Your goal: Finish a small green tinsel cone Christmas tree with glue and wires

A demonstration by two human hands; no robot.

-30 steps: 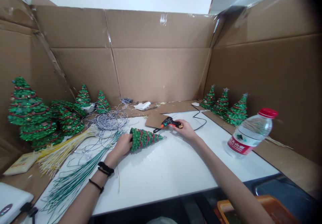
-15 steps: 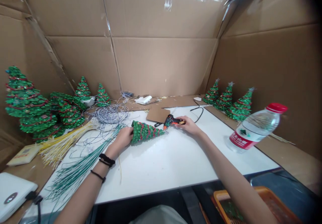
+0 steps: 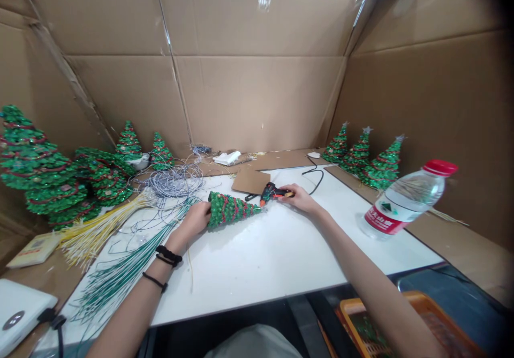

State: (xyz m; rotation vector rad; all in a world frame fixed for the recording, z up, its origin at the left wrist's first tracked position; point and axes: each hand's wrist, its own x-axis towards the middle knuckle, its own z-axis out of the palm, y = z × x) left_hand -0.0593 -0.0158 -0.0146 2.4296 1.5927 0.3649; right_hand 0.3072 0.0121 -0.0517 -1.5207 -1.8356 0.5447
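My left hand (image 3: 196,218) is closed round the wide base end of a small green artificial Christmas tree (image 3: 231,210), which lies on its side above the white board (image 3: 257,272) with its tip to the right. Red garland winds round the tree. In my right hand (image 3: 299,199) is a black glue gun with orange parts (image 3: 271,192), gripped from its right side. Its orange nozzle is at the tree's tip; whether they touch I cannot tell. A brown cardboard piece (image 3: 251,181) lies just behind the gun.
Left are bundles of yellow (image 3: 110,224) and green wires (image 3: 132,267), a grey wire coil (image 3: 176,181), and a large decorated tree (image 3: 40,165). Right stand a red-capped water bottle (image 3: 405,202) and several star-topped trees (image 3: 383,162). An orange basket (image 3: 349,307) sits below the board edge.
The whole view has shifted slightly. Both hands keep their holds, and the glue gun's nozzle stays at the tip of the tree.
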